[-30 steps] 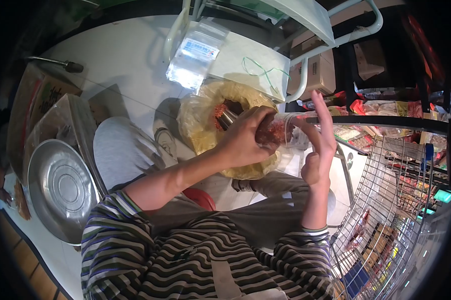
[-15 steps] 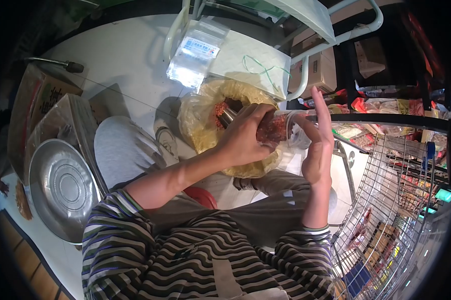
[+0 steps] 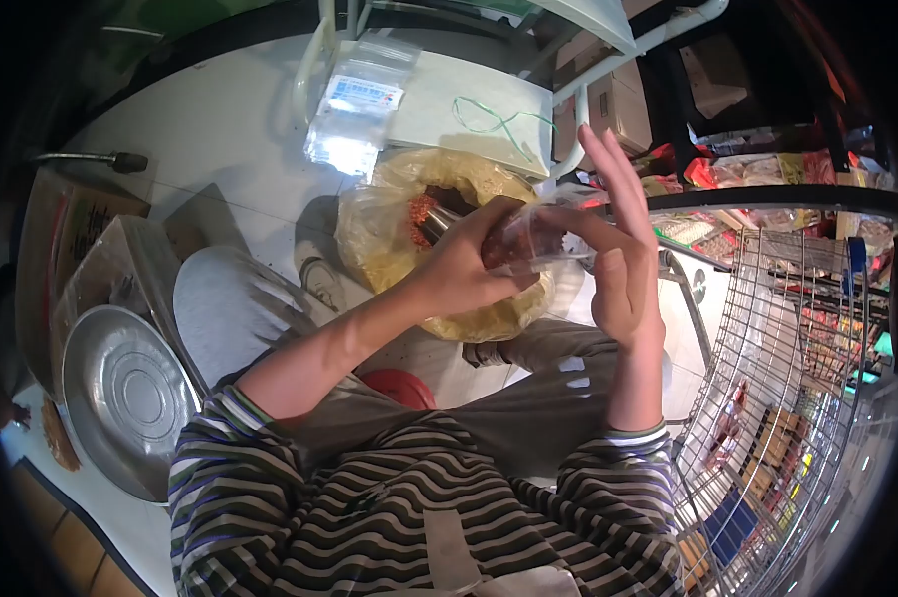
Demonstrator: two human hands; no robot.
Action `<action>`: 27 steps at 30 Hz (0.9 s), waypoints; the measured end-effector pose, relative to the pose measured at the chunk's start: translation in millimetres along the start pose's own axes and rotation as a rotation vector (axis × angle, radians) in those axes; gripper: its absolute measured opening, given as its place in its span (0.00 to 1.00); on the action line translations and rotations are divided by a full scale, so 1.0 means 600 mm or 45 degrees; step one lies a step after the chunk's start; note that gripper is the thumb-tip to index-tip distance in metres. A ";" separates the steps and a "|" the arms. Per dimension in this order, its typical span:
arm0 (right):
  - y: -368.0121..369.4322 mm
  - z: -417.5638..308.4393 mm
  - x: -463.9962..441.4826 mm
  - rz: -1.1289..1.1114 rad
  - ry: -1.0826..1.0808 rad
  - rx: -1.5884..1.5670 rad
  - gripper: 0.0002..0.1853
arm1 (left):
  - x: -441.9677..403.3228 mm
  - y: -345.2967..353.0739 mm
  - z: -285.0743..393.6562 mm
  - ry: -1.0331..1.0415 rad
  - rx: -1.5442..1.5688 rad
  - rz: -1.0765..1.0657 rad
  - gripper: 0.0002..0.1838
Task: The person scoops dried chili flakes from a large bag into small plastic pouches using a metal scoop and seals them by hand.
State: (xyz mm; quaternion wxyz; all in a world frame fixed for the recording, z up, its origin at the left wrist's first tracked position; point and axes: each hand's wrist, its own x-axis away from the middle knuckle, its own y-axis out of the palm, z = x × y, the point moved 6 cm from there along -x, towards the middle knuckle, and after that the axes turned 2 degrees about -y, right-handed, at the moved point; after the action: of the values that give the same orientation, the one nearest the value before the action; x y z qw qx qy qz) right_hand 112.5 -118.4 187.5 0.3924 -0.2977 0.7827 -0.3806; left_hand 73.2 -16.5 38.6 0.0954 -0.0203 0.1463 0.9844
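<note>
My left hand [image 3: 469, 249] is wrapped around a small clear plastic bag [image 3: 513, 239] with dark red, grainy contents. At the bag's mouth is my right hand [image 3: 623, 269], its index finger bent against the clear plastic and its other visible fingers stretched up and apart. Below both hands stands a large yellowish plastic sack [image 3: 379, 254], its mouth open. Inside it show red, grainy goods [image 3: 421, 214] and a shiny metal scoop or cup [image 3: 437, 227], partly hidden by my left hand.
A low pale bench [image 3: 459, 90] holds a stack of clear printed bags [image 3: 354, 104] and a green string [image 3: 498, 121]. A metal basin [image 3: 135, 398] and cardboard boxes [image 3: 66, 259] stand at left. A wire cart [image 3: 757, 398] is at right, with packaged goods [image 3: 767, 171] behind.
My right index finger has bent further over the bag's mouth, and the hand's other fingers have spread. My left hand still grips the bag. The whole view has shifted slightly.
</note>
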 end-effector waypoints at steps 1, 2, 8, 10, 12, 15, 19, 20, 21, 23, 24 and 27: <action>-0.004 0.000 0.001 0.010 -0.049 -0.032 0.32 | 0.001 0.000 0.004 -0.001 -0.003 -0.012 0.39; -0.014 0.000 0.002 0.061 -0.065 -0.036 0.31 | 0.003 0.000 0.009 -0.011 -0.055 0.002 0.39; -0.010 -0.001 0.002 0.072 -0.083 -0.017 0.29 | 0.003 0.005 0.022 0.111 0.005 0.091 0.31; -0.028 -0.002 0.005 0.139 -0.112 -0.089 0.28 | 0.004 0.003 0.026 0.107 -0.008 0.076 0.30; -0.031 -0.004 0.001 0.107 -0.099 -0.070 0.28 | 0.004 0.005 0.030 0.088 -0.050 0.054 0.30; -0.018 -0.002 0.005 -0.001 -0.070 -0.011 0.27 | 0.006 0.012 0.042 0.122 0.002 0.039 0.30; -0.031 0.012 0.010 0.175 0.034 -0.283 0.32 | 0.005 0.010 0.043 0.032 -0.033 -0.025 0.31; -0.040 0.016 0.008 0.220 0.089 -0.324 0.35 | 0.004 0.013 0.046 -0.019 0.038 -0.091 0.31; -0.048 0.019 0.003 0.250 0.116 -0.388 0.37 | 0.003 0.016 0.052 -0.067 0.107 -0.158 0.32; -0.060 0.017 -0.007 0.239 0.067 -0.512 0.30 | 0.000 0.016 0.076 -0.153 0.196 -0.250 0.32; -0.055 0.017 -0.013 0.215 0.095 -0.592 0.25 | 0.001 0.019 0.082 -0.253 0.300 -0.343 0.33; -0.045 0.021 -0.022 0.093 0.162 -0.826 0.09 | 0.011 0.014 0.094 -0.306 0.563 -0.299 0.35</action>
State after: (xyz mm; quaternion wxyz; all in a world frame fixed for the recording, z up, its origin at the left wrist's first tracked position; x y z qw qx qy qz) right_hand 134.5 -127.5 209.9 0.2409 -0.3543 0.8962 -0.1149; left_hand 64.4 -6.6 94.3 0.2276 0.1012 0.3420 0.9061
